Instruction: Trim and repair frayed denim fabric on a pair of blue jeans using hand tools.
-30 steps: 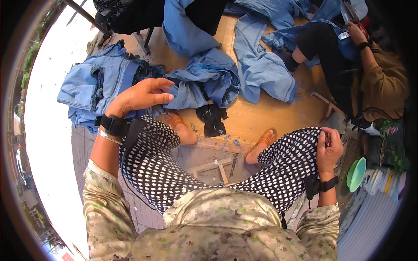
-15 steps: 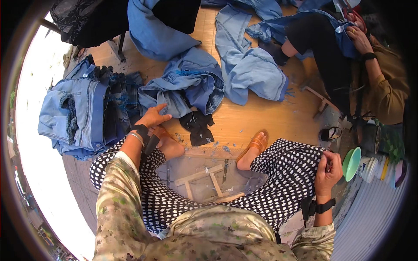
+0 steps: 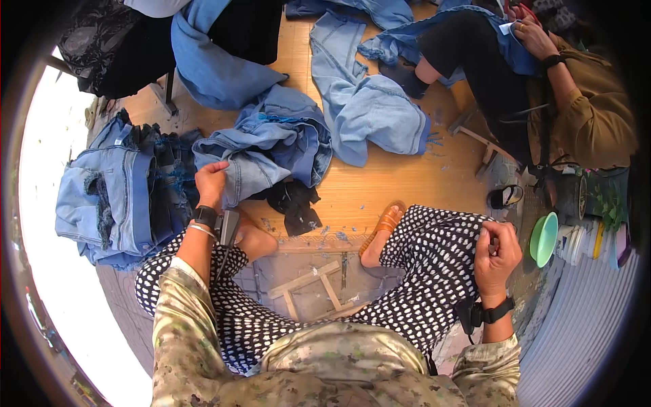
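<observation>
My left hand (image 3: 211,185) is closed on the near left edge of a pair of light blue jeans (image 3: 251,175), pinching the cloth between thumb and fingers. The jeans lie crumpled on the board, and a scrap of black cloth (image 3: 298,211) sits just below them. My right hand (image 3: 498,254) rests over my right knee on the black-and-white patterned trousers (image 3: 441,264), its fingers curled together. Whatever those fingers hold, if anything, is hidden. To the left is a stack of folded jeans (image 3: 108,203) with frayed edges.
More jeans (image 3: 369,112) spread over the wooden board (image 3: 352,186). At the right, a co-worker's hand (image 3: 536,39) holds denim. A green bowl (image 3: 544,239) stands beyond my right hand, a black sandal (image 3: 505,197) nearby. A wooden frame (image 3: 308,288) lies between my feet.
My left hand has gone from spread fingers beside the jeans to a grip on their edge, pulling it slightly toward me. The whole view has shifted somewhat; my right hand stays curled at the knee.
</observation>
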The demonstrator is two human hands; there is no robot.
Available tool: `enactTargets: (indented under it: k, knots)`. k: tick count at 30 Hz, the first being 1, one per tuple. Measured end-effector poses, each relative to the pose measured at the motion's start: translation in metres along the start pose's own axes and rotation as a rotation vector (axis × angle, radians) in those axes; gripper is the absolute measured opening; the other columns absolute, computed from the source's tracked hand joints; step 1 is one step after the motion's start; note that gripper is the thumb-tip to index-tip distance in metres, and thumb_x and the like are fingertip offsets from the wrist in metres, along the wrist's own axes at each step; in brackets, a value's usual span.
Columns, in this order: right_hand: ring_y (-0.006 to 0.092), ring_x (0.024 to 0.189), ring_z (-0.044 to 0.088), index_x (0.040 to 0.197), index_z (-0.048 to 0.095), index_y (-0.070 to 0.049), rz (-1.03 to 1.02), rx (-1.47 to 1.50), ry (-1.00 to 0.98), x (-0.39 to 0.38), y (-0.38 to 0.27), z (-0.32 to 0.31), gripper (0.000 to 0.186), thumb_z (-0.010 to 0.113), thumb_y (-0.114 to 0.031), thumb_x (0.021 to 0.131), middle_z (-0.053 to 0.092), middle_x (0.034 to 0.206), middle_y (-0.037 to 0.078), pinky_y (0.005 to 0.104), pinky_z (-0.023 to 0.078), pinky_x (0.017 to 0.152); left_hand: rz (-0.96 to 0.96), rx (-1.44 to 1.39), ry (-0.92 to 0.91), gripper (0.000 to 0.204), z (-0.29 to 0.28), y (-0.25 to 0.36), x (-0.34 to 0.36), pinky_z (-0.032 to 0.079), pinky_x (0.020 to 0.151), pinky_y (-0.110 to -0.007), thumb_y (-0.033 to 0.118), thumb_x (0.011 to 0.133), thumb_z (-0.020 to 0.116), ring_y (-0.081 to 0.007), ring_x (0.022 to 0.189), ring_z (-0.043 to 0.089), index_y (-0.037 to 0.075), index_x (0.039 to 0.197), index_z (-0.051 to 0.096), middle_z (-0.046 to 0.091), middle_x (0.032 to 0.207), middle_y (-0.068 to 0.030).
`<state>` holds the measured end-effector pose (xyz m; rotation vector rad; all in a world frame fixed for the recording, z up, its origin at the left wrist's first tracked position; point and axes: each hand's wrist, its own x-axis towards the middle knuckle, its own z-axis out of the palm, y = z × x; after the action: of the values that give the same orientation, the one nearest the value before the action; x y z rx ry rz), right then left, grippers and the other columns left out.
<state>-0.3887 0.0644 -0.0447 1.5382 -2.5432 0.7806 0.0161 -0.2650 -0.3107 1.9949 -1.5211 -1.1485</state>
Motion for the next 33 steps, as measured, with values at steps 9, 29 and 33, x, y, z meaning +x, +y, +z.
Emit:
enactTargets:
  k: [9, 29, 33]
  knots:
    - [0.0211, 0.056, 0.054, 0.083, 0.062, -0.003, -0.091, 0.080, 0.081, -0.003, 0.006, 0.002, 0.011, 0.063, 0.002, 0.074, 0.057, 0.072, 0.008, 0.0294, 0.041, 0.051, 0.291, -0.820, -0.293, 0.022, -0.106, 0.191, -0.145, 0.047, 0.081, -0.023, -0.003, 0.085, 0.057, -0.0119, 0.084, 0.060, -0.003, 0.106, 0.063, 0.065, 0.096, -0.0063]
    - [0.0214, 0.101, 0.063, 0.120, 0.056, -0.001, -0.214, 0.726, -0.462, -0.011, -0.080, 0.028, 0.051, 0.077, -0.016, 0.076, 0.068, 0.105, 0.010, 0.0302, 0.050, 0.084, 0.834, -1.012, -0.231, 0.032, -0.338, 0.261, -0.352, 0.042, 0.102, -0.044, 0.014, 0.095, 0.045, -0.0265, 0.108, 0.060, 0.004, 0.123, 0.054, 0.062, 0.116, -0.0143]
    - [0.0185, 0.088, 0.065, 0.109, 0.061, 0.000, -0.257, 0.984, -0.596, -0.043, -0.088, 0.093, 0.037, 0.074, -0.013, 0.077, 0.068, 0.094, 0.009, 0.0269, 0.051, 0.079, 0.884, -0.944, -0.121, 0.032, -0.286, 0.293, -0.365, 0.043, 0.101, -0.042, 0.014, 0.095, 0.045, -0.0255, 0.107, 0.060, 0.004, 0.124, 0.054, 0.062, 0.116, -0.0142]
